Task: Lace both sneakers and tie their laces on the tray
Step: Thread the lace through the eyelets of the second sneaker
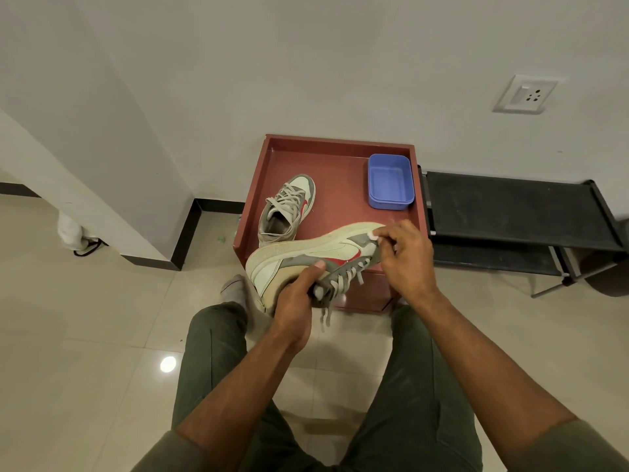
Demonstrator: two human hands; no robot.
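Sneakers are split between the tray and the person's hands. One sneaker (287,209) stands upright on the left part of the red-brown tray (340,144), toe toward the far wall, laces crossed over its tongue. The other sneaker (306,253) is held above the tray's near edge, tipped onto its side so the pale sole faces away, heel to the left and toe to the right. The left hand (296,301) grips it at the heel and collar, thumb lying along the grey side panel and fingers curled underneath. The right hand (405,253) is at the toe end, fingers bent, with thumb and forefinger pinching near the front eyelets; whether they have hold of the lace itself cannot be told. A loose lace end (326,316) hangs down from the held shoe just right of the left wrist. A blue plastic container (389,182) sits in the tray's far right corner. A black shoe rack (510,206) stands to the right of the tray, against the wall.
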